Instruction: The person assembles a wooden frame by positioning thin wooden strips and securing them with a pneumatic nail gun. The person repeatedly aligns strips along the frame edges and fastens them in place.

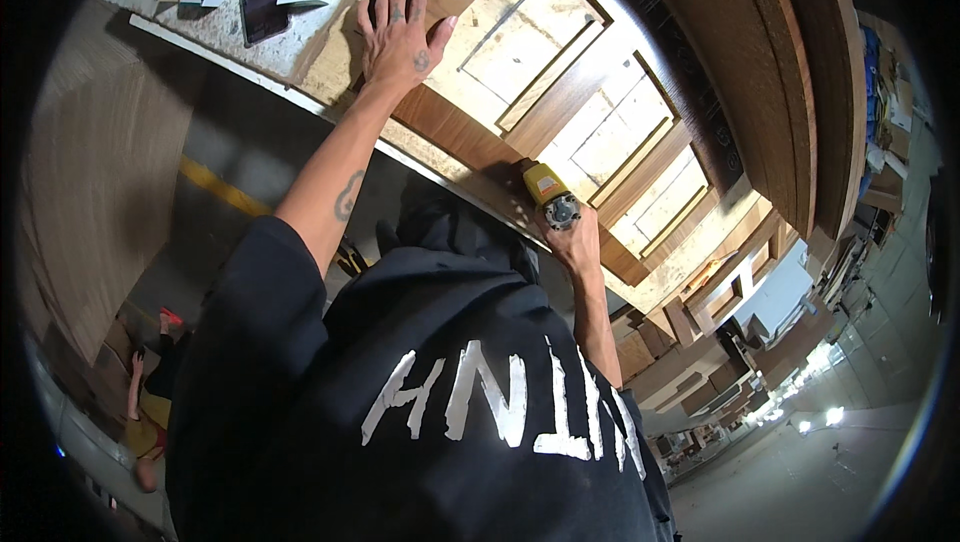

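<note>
Left hand (400, 44) spread, right hand (581, 244) half-hidden, gripping yellow tool (545, 185)

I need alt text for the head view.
A person's right hand holds a yellow tool at a brown wooden frame on a workbench, while the left hand, fingers spread, lies at the frame's left end.

The wooden frame (572, 84) looks smooth, the shirt (420, 304) matt cloth.

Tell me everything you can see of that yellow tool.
The yellow tool, perhaps a nailer, has a dark nose, a pale label and a round, metallic-looking cap. The right hand grips it at the brown wooden strip, nose toward the picture's upper left; whether it touches the wood is unclear.
</note>
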Demonstrator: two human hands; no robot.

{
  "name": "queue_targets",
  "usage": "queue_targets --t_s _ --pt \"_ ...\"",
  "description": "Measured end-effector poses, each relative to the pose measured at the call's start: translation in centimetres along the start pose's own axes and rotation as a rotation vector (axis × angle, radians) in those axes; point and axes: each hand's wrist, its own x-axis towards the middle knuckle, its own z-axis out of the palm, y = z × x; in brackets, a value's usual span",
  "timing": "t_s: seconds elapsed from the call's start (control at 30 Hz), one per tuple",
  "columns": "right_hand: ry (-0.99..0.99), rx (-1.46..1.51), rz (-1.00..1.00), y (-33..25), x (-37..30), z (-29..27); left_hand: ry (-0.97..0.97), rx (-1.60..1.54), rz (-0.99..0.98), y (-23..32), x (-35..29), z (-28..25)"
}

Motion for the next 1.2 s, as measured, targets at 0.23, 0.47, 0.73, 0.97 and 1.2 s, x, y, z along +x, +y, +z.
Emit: queue_targets --t_s 0.23,0.47,0.73,0.97,1.2 --pt "0.012 0.012 0.009 -0.9 -0.2 -0.3 0.029 -0.039 0.008 -0.2 -0.1 0.2" --pt "0.027 -0.047 0.023 -1.8 0.0 -0.5 -0.016 0.057 -0.011 -0.1 0.0 0.1" --pt "0.009 -0.066 -0.031 -2.0 0.5 -0.3 -0.033 0.094 -0.023 0.0 0.3 -0.1" --pt "0.004 -0.061 -0.066 -2.2 1.5 0.5 -0.027 0.064 -0.027 0.1 0.0 -0.2" --pt "0.006 -0.038 -0.107 -2.4 0.5 0.3 -0.005 -0.021 -0.009 0.1 -0.1 0.4"
